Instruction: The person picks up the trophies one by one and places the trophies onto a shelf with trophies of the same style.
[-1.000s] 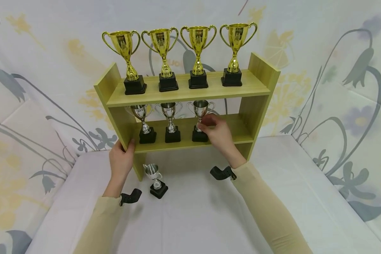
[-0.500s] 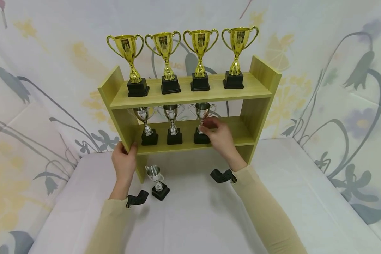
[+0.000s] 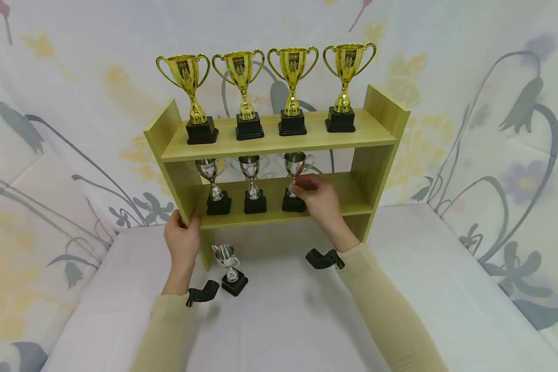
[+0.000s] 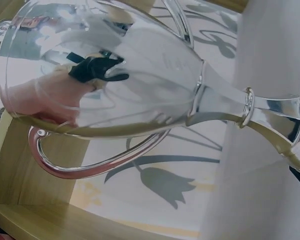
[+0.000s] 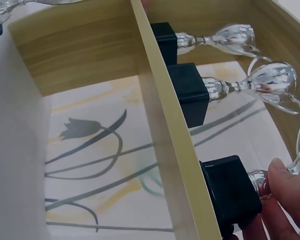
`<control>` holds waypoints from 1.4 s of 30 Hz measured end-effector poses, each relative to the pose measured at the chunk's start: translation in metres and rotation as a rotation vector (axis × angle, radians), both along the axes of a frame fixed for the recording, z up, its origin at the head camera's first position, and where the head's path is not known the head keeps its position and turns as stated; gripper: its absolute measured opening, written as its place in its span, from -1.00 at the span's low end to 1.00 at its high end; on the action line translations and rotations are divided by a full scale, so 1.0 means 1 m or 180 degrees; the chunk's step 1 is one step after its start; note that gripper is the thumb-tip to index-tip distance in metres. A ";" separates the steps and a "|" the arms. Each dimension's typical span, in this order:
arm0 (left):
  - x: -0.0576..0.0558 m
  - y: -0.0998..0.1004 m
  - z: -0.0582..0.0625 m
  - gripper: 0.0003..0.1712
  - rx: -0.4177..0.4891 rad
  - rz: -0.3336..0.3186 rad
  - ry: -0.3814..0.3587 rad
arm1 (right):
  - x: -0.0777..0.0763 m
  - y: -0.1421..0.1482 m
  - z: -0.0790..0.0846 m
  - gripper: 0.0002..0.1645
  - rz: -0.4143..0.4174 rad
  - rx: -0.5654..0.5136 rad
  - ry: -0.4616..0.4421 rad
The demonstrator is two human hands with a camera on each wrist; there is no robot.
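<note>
My right hand point(image 3: 323, 204) pinches the stem of a small silver trophy cup point(image 3: 294, 163) on the middle board of the wooden shelf point(image 3: 279, 147). In the right wrist view, thumb and fingers close round the stem just above the black base point(image 5: 232, 187). Two more silver trophies point(image 3: 251, 175) stand left of it in a row. My left hand point(image 3: 183, 242) grips the shelf's left side panel, its thumb on the inner side. Another silver trophy point(image 3: 230, 268) stands on the table below, its bowl large in the left wrist view.
Several gold trophies point(image 3: 292, 72) on black bases line the top board. White cloth covers the table point(image 3: 279, 320), and a flower-patterned cloth point(image 3: 483, 129) hangs behind and at both sides. The shelf's right side panel point(image 3: 381, 139) stands beyond my right hand.
The head view has shifted slightly, so the shelf sits a little lower. My right hand keeps its pinch on the trophy's stem; my left hand keeps its grip on the panel.
</note>
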State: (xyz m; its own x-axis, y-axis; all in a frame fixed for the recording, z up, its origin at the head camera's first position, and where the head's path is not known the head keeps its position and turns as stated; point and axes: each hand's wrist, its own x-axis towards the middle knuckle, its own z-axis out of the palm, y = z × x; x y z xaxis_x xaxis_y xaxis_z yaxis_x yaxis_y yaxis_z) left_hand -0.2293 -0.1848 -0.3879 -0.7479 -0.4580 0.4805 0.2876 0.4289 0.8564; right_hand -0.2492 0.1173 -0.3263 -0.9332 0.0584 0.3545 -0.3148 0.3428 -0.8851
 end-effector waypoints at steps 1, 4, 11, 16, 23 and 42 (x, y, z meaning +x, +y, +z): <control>-0.001 0.000 0.000 -0.81 0.0004 -0.0010 -0.0009 | -0.001 0.000 0.000 -0.70 -0.0006 -0.0025 0.0014; -0.002 0.001 0.000 -0.81 0.0038 -0.0017 -0.0030 | -0.002 0.000 0.000 -0.72 -0.0020 -0.0117 0.0023; -0.002 0.002 -0.001 -0.84 0.0199 -0.0023 0.0010 | -0.001 -0.002 0.000 -0.70 -0.0037 -0.0241 -0.0044; -0.001 0.005 0.001 -0.83 0.0217 -0.0030 0.0044 | -0.001 -0.002 0.000 -0.67 -0.0037 -0.0271 -0.0046; -0.001 0.004 0.000 -0.82 0.0228 -0.0005 0.0004 | -0.003 -0.004 0.000 -0.66 -0.0048 -0.0277 -0.0066; -0.001 0.005 0.000 -0.79 0.0248 0.0009 -0.0053 | -0.001 -0.007 0.004 -0.73 -0.0025 -0.0293 0.0097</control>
